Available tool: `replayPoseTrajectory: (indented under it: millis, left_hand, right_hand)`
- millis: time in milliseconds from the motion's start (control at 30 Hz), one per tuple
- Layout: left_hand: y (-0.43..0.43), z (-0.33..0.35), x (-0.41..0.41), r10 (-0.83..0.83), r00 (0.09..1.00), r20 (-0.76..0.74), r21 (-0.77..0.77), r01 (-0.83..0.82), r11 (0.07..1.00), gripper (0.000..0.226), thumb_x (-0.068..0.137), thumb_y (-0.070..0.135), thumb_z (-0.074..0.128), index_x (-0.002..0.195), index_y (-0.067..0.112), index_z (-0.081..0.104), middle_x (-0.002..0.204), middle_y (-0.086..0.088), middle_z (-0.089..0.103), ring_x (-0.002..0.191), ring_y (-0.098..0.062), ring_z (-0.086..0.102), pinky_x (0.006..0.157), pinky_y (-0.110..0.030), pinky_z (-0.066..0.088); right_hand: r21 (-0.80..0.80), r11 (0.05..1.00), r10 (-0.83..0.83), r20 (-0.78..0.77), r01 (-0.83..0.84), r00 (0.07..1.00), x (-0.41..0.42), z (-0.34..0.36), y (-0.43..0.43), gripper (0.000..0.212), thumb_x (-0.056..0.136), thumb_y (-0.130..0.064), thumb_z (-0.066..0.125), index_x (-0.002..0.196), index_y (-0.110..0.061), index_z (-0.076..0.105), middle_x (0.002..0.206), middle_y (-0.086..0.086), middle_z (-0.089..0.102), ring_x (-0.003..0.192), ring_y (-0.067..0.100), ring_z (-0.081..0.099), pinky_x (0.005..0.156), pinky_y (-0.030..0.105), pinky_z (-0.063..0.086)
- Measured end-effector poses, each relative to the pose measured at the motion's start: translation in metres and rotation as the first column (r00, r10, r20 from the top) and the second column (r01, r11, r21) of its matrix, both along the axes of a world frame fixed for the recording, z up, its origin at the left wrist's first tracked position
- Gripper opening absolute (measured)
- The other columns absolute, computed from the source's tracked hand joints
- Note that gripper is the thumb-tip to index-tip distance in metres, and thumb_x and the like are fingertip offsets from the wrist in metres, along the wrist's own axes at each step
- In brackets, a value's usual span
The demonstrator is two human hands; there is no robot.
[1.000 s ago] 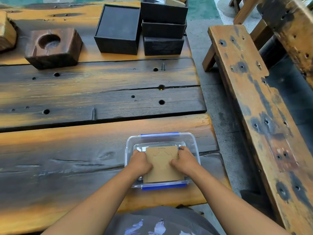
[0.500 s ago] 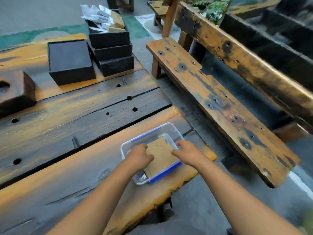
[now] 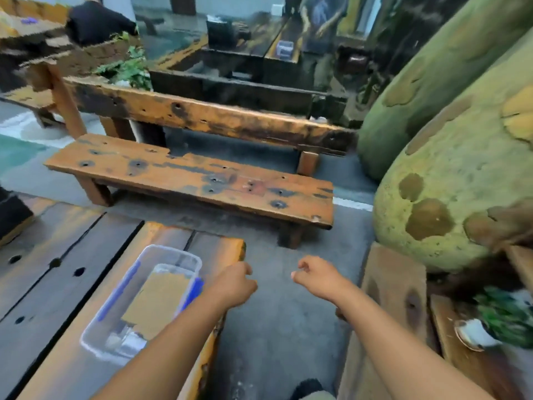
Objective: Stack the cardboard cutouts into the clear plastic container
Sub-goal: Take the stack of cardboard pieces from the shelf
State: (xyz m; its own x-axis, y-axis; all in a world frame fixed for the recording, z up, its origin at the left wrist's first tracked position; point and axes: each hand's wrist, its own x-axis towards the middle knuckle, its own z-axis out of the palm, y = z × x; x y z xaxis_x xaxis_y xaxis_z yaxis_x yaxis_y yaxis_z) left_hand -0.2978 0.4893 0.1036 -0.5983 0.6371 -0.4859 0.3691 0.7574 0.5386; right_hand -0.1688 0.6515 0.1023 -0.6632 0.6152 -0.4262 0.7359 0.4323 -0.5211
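The clear plastic container [image 3: 95, 330] with blue clips sits at the lower left on the wooden table, near its right end. Brown cardboard cutouts [image 3: 157, 301] lie flat inside it. My left hand [image 3: 233, 285] hovers just right of the container, past the table edge, fingers loosely curled and holding nothing. My right hand [image 3: 317, 277] hangs further right over the floor, also loosely curled and holding nothing. Neither hand touches the container.
A worn wooden bench [image 3: 190, 180] with a backrest stands across the grey floor beyond the table [image 3: 57, 284]. A large green mottled sculpture [image 3: 450, 174] fills the right side. A wooden board [image 3: 389, 284] and a plant lie at lower right. A dark box edge [image 3: 11, 217] shows far left.
Both hands have let go of the cardboard and pulled out of the container to the right. My view has swung sharply right, so the container now lies at lower left.
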Motion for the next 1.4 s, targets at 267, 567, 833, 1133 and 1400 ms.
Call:
replayPoseTrajectory:
  millis: [267, 567, 833, 1133, 1400]
  left_hand:
    - [0.148, 0.028, 0.091, -0.422, 0.894, -0.149, -0.021, 0.424, 0.905, 0.046, 0.090, 0.028, 0.055, 0.134, 0.016, 0.054, 0.135, -0.008, 0.058, 0.118, -0.027, 0.058, 0.091, -0.030, 0.046]
    - [0.276, 0.043, 0.179, -0.678, 0.712, -0.184, 0.042, 0.694, 0.718, 0.038, 0.087, 0.024, 0.056, 0.123, 0.015, 0.062, 0.117, -0.007, 0.068, 0.103, -0.023, 0.065, 0.075, -0.025, 0.047]
    - [0.364, 0.067, 0.302, -0.874, 0.448, -0.187, 0.098, 0.894, 0.438, 0.009, 0.086, 0.021, 0.055, 0.095, 0.023, 0.056, 0.087, -0.002, 0.064, 0.077, -0.018, 0.056, 0.075, -0.034, 0.050]
    - [0.436, 0.115, 0.427, -0.962, 0.187, -0.197, 0.210, 0.967, 0.145, 0.028, 0.086, 0.025, 0.061, 0.110, 0.012, 0.065, 0.105, -0.011, 0.070, 0.098, -0.027, 0.064, 0.078, -0.031, 0.047]
    - [0.514, 0.191, 0.529, -0.934, -0.052, -0.353, 0.272, 0.950, -0.156, 0.036, 0.089, 0.029, 0.062, 0.123, 0.016, 0.062, 0.123, -0.009, 0.065, 0.114, -0.027, 0.060, 0.094, -0.033, 0.047]
  right_hand:
    - [-0.015, 0.909, -0.417, -0.096, 0.417, 0.904, 0.156, 0.007, 0.094, 0.017, 0.086, -0.029, 0.066, 0.081, -0.014, 0.059, 0.074, -0.001, 0.056, 0.076, 0.015, 0.052, 0.065, 0.028, 0.041]
    - [-0.110, 0.683, -0.727, -0.200, 0.722, 0.657, 0.276, 0.006, 0.162, 0.020, 0.086, -0.029, 0.067, 0.073, -0.021, 0.055, 0.069, -0.004, 0.055, 0.072, 0.018, 0.057, 0.072, 0.029, 0.045]
    - [-0.070, 0.422, -0.881, -0.267, 0.904, 0.391, 0.381, 0.049, 0.172, 0.020, 0.082, -0.036, 0.063, 0.089, -0.017, 0.064, 0.080, 0.002, 0.066, 0.076, 0.018, 0.061, 0.075, 0.034, 0.049]
    - [-0.044, 0.114, -0.923, -0.375, 0.993, 0.090, 0.483, 0.103, 0.179, 0.017, 0.077, -0.041, 0.063, 0.084, -0.025, 0.059, 0.080, -0.002, 0.067, 0.078, 0.021, 0.067, 0.083, 0.041, 0.054]
    - [-0.012, -0.148, -0.869, -0.475, 0.989, -0.136, 0.564, 0.192, 0.205, 0.026, 0.088, -0.032, 0.061, 0.109, -0.015, 0.059, 0.094, 0.004, 0.068, 0.079, 0.018, 0.071, 0.074, 0.035, 0.054]
